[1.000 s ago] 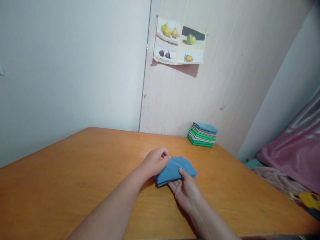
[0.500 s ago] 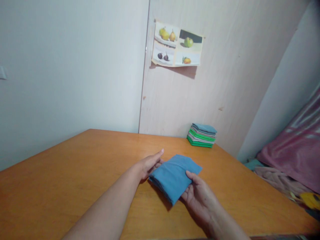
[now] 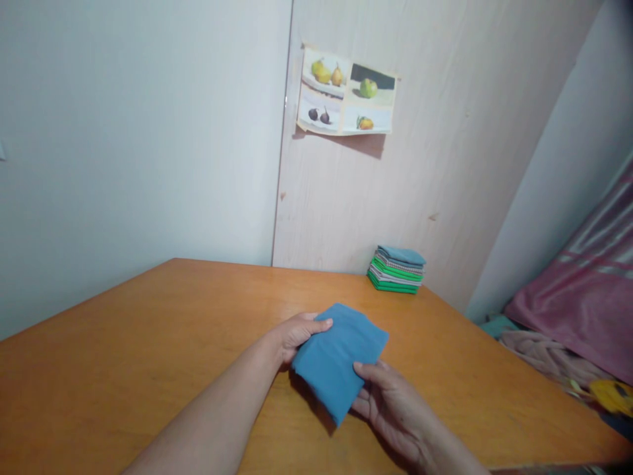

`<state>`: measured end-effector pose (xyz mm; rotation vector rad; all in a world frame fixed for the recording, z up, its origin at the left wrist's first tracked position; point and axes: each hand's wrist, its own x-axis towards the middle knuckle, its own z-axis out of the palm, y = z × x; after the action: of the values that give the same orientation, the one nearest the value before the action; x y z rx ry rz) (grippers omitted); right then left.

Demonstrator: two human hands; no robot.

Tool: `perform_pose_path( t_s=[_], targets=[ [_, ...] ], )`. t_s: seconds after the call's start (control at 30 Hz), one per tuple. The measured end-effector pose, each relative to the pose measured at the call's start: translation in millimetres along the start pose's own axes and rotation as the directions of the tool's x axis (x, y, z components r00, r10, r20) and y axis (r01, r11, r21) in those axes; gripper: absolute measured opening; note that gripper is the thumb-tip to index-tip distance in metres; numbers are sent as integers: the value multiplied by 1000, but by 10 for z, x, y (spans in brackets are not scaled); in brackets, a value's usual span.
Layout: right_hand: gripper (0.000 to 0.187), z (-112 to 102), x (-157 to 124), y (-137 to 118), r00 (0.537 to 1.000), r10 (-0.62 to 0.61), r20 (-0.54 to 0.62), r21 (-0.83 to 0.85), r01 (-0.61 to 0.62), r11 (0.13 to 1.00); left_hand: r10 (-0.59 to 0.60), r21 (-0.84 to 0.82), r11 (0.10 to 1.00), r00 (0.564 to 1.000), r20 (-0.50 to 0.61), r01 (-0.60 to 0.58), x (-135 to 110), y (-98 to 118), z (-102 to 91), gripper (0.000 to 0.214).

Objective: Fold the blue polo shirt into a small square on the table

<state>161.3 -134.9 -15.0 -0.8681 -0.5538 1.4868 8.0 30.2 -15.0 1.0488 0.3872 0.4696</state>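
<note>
A folded blue cloth [image 3: 339, 353] is held between both hands, tilted a little above the wooden table [image 3: 208, 316]. My left hand [image 3: 299, 335] grips its left edge, thumb on top and fingers underneath, mostly hidden. On the right side, my right hand [image 3: 388, 399] pinches the cloth with the thumb on top; the fingers curl beneath it. At the far right of the table stands a neat stack of folded cloths [image 3: 395, 270] in green, grey and checked fabric, with a blue-grey one on top.
Behind the table rise a pale wall [image 3: 148, 132] and a light wooden panel [image 3: 336, 204] bearing a sheet of fruit pictures [image 3: 346, 92]. Beyond the right edge lie a pink satiny fabric [image 3: 573, 310], a crumpled beige cloth [image 3: 548, 359] and something yellow [image 3: 613, 396].
My left thumb has come down onto the cloth, closing the left hand on its edge. The cloth and my right hand have shifted slightly left and nearer to me.
</note>
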Motion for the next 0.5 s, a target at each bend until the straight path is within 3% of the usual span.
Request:
perform_pose_path(
  t_s=[0.23,0.37,0.5],
  targets=[
    [53,4,73,-182,997,-5,-76,164,18,986,-6,-27,1000,997,-82,4,1,-26,54,41],
    [44,-66,90,-545,986,-72,-149,173,97,980,16,37,999,993,-120,-12,8,-35,63,44],
    [39,-234,173,-1001,951,-208,-229,141,244,960,80,204,979,956,-283,-22,47,-98,90,38]
  ],
)
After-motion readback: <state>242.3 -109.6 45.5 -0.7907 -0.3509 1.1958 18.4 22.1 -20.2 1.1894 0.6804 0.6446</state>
